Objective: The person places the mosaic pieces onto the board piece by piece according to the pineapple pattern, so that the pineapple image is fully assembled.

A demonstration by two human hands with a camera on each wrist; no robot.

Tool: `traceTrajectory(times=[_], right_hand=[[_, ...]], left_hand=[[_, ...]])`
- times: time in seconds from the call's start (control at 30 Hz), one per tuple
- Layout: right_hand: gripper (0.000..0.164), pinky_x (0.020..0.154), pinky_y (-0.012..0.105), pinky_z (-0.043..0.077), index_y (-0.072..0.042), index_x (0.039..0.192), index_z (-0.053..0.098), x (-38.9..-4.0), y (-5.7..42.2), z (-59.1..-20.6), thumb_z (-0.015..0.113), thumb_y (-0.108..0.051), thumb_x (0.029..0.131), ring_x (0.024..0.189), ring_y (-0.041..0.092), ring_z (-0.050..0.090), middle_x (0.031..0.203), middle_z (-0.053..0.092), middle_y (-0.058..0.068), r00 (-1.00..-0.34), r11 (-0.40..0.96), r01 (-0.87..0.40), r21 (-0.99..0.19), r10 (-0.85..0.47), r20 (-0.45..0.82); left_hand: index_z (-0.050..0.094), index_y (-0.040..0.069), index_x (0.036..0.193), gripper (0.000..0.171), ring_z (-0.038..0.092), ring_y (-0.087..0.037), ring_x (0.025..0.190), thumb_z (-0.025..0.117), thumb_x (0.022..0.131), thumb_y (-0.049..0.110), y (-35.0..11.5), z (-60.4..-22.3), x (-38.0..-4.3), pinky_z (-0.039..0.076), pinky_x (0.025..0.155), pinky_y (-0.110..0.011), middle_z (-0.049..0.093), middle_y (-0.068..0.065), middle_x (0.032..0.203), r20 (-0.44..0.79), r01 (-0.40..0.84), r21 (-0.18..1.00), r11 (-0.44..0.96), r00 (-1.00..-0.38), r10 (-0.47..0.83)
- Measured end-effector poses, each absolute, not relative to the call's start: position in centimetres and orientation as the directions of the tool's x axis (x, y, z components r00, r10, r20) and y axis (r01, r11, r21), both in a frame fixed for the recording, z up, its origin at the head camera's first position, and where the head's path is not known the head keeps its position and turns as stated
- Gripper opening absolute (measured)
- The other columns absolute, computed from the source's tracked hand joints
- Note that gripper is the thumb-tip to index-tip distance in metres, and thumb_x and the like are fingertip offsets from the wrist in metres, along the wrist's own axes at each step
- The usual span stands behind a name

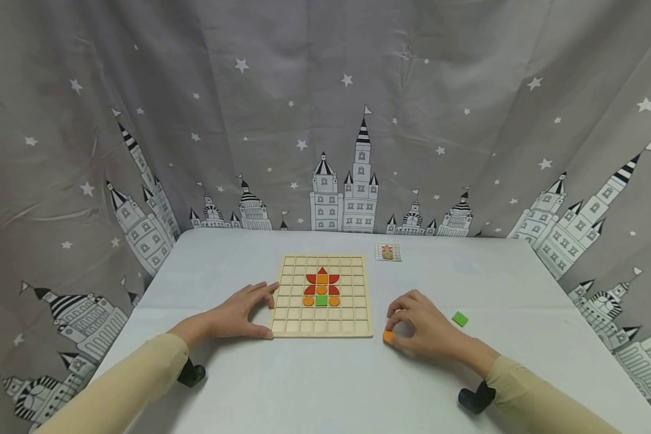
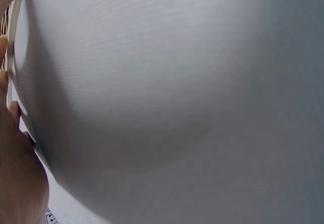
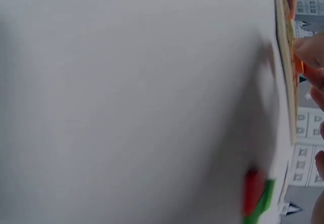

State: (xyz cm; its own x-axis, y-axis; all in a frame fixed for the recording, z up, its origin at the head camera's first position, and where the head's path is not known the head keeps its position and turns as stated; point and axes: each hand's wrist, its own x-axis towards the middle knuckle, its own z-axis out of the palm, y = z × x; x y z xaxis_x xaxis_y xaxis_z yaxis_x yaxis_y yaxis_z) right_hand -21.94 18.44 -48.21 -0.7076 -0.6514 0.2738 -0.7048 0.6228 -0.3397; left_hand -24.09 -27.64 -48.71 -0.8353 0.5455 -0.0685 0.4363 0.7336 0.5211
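Observation:
My right hand pinches an orange piece between thumb and fingertips, just right of the board's lower right corner. The same orange piece shows at the right edge of the right wrist view. My left hand rests at the left edge of a pale wooden grid board, its thumb by the lower left corner and its fingers spread along the side. On the board lie red pieces, a green square, an orange square and several orange discs, arranged as a figure topped by a red triangle.
A small pattern card lies behind the board to the right. Right of my right hand sits a loose green square; in the right wrist view a red piece appears beside green. A grey castle-print curtain backs the white table.

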Motion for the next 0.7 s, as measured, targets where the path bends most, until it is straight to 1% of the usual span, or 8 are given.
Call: traceTrajectory(times=[0.1,0.27,0.43,0.7], right_hand=[[0.016,0.097,0.040,0.045,-0.029,0.089,0.075,-22.9,16.7,-47.5,0.086,-0.028,0.079,0.109,0.013,0.048,0.108,0.062,-0.013,-0.685,0.602,-0.727,-0.330,-0.665,0.297],[0.013,0.098,0.042,0.044,-0.026,0.090,0.076,-24.5,13.5,-46.9,0.085,-0.030,0.081,0.110,0.016,0.048,0.110,0.064,-0.009,-0.661,0.574,-0.749,-0.330,-0.680,0.317],[0.012,0.100,0.040,0.044,-0.025,0.090,0.078,-25.9,10.5,-47.3,0.084,-0.033,0.084,0.111,0.016,0.049,0.109,0.064,-0.009,-0.663,0.572,-0.747,-0.340,-0.679,0.315],[0.013,0.101,0.039,0.042,-0.024,0.093,0.079,-26.8,7.2,-47.9,0.082,-0.035,0.086,0.113,0.017,0.049,0.113,0.066,-0.006,-0.634,0.544,-0.769,-0.335,-0.715,0.293]], left_hand=[[0.053,0.027,0.108,0.058,0.019,-0.044,0.152,0.081,0.075,0.066,-27.7,-48.6,-24.0,0.012,0.121,-0.066,0.029,-0.007,0.167,-0.074,0.434,0.518,0.738,-0.836,0.543],[0.053,0.026,0.109,0.057,0.018,-0.044,0.152,0.082,0.076,0.063,-27.7,-48.5,-24.0,0.011,0.122,-0.065,0.028,-0.008,0.167,-0.076,0.432,0.523,0.734,-0.835,0.546],[0.053,0.028,0.109,0.057,0.017,-0.043,0.153,0.081,0.076,0.065,-27.8,-48.7,-24.1,0.010,0.122,-0.065,0.028,-0.007,0.167,-0.081,0.429,0.529,0.733,-0.834,0.546],[0.053,0.027,0.108,0.057,0.017,-0.043,0.153,0.081,0.077,0.064,-27.8,-48.7,-24.1,0.010,0.122,-0.064,0.028,-0.007,0.167,-0.080,0.428,0.536,0.728,-0.832,0.549]])
